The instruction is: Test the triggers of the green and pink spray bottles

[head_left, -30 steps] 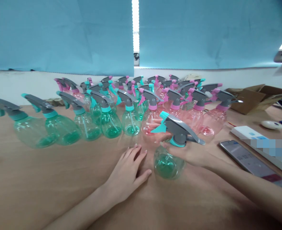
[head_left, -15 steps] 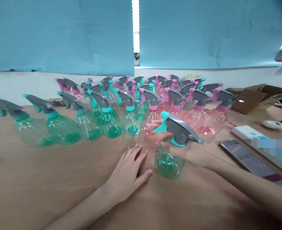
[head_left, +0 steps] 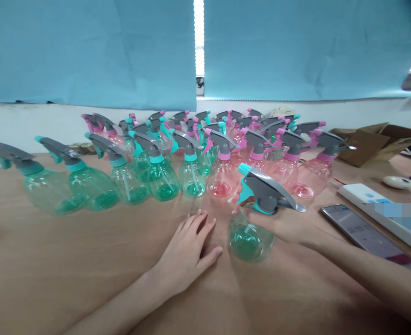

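Currently the right hand (head_left: 278, 225) is gripping a green spray bottle (head_left: 249, 242) around its neck, and from that bottle the clock is being read. At nine o'clock the left hand (head_left: 188, 253) is lying open, palm down, its thumb stopping just beside the bottle and leaving a narrow gap. Wider room for moving is opening across the surface (head_left: 87, 260) toward eight o'clock. Upright green bottles (head_left: 163, 179) are lining the far side at ten to eleven, pink bottles (head_left: 221, 181) at eleven to one. A phone (head_left: 369, 237) is bounding the space at three, with a long white box (head_left: 376, 204) beyond it and a cardboard box (head_left: 369, 144) at two.

Smooth, rounded, see-through plastic is forming the held bottle; its glossy grey spray head (head_left: 270, 188) is pointing a teal nozzle toward ten. Wood-like grain is showing beneath.
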`<state>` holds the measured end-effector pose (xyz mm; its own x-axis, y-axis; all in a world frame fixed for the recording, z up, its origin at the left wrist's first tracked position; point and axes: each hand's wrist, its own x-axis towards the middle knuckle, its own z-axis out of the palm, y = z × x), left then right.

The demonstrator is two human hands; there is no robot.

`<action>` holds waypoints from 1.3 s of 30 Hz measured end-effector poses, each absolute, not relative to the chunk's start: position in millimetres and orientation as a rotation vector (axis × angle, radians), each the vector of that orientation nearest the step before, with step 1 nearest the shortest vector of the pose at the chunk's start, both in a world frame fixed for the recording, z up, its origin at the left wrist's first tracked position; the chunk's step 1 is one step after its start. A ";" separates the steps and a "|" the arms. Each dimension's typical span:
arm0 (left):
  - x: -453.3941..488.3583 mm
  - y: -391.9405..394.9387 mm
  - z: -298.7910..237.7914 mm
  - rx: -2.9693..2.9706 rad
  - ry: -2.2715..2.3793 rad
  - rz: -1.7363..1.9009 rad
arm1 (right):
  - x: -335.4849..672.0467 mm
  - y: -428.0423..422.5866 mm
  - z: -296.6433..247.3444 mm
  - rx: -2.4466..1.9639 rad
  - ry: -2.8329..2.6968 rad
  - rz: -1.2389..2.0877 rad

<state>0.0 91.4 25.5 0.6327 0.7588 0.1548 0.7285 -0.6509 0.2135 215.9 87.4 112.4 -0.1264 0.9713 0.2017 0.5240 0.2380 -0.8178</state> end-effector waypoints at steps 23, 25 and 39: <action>-1.3 92.0 22.9 2.745 1.252 0.329 | 220.3 93.0 98.2 -1.398 -1.785 0.625; -1.4 92.0 22.6 2.746 1.249 0.329 | 220.3 93.6 97.0 -1.377 -1.798 0.631; -2.0 91.7 22.9 2.738 1.236 0.332 | 219.1 93.2 101.7 -1.384 -1.803 0.590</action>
